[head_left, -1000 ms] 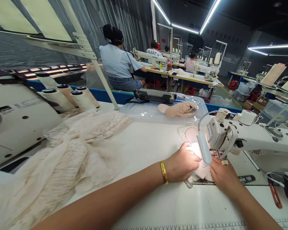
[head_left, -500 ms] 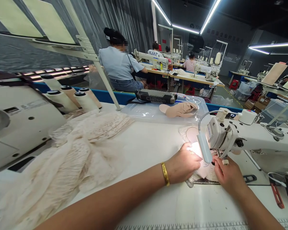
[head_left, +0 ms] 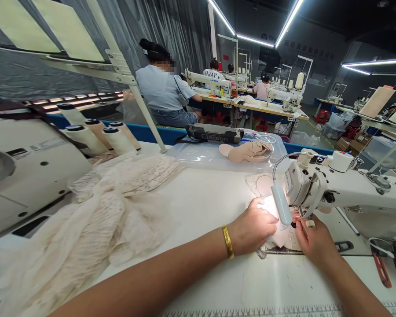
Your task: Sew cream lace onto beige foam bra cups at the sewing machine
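Under the head of a white sewing machine (head_left: 359,182) lies a pale pink fabric piece (head_left: 280,237), partly lace. My left hand (head_left: 254,226), with a gold bracelet at its wrist, grips the left side of this fabric, fingers closed. On the other side of the needle area my right hand (head_left: 315,237) pinches the fabric close to the presser foot; the machine head hides some of its fingertips. A small lamp (head_left: 281,204) on a bendable neck lights the work and covers part of the cloth. Behind it lies a round pink cup piece (head_left: 264,185).
Sheer cream lace fabric (head_left: 99,224) is heaped at left, beside several thread cones (head_left: 86,136). A clear plastic lid (head_left: 198,156) bears beige pieces (head_left: 251,151) and a black speaker (head_left: 214,133). Red-handled snips (head_left: 381,268) lie at right. A person (head_left: 165,88) sits beyond.
Both my hands stay almost in place, still on the fabric by the needle. Only slight shifts show in my fingers; the seated co-worker's head has moved slightly left.
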`<state>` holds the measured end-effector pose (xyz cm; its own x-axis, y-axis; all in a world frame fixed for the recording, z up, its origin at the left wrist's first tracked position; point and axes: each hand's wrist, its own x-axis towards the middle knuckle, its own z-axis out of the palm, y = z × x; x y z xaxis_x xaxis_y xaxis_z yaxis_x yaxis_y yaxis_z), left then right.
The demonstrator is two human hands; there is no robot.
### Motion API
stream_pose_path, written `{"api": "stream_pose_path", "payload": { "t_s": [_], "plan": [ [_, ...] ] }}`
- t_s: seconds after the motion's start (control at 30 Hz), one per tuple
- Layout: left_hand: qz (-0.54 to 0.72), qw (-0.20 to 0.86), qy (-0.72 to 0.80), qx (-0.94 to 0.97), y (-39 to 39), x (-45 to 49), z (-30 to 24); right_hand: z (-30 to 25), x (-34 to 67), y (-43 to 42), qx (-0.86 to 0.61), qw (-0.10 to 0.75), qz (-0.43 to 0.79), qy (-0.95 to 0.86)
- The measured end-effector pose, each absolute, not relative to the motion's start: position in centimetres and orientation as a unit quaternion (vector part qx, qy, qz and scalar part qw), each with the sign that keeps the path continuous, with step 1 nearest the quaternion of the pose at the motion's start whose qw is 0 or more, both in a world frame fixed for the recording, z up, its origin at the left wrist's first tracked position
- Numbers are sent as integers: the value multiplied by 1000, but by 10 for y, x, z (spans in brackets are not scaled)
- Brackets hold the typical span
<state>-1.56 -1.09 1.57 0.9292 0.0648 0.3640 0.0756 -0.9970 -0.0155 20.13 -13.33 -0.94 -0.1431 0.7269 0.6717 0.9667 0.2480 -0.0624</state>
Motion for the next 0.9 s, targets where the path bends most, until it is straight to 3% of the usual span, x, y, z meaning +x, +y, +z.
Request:
{"api": "stream_pose_path", "payload": {
  "t_s": [0.27, 0.53, 0.9],
  "plan": [
    [-167, 22, -51, -984, -9, -15, 19, -5, 200, -137, -568, 285, -194, -747],
    [-201, 46, -42, -978, -36, -22, 8, 12, 195, -146, -557, 162, -16, -814],
    [-183, 12, -42, -982, -8, -15, 14, -2, 193, -139, -598, 179, -4, -781]
  ]
}}
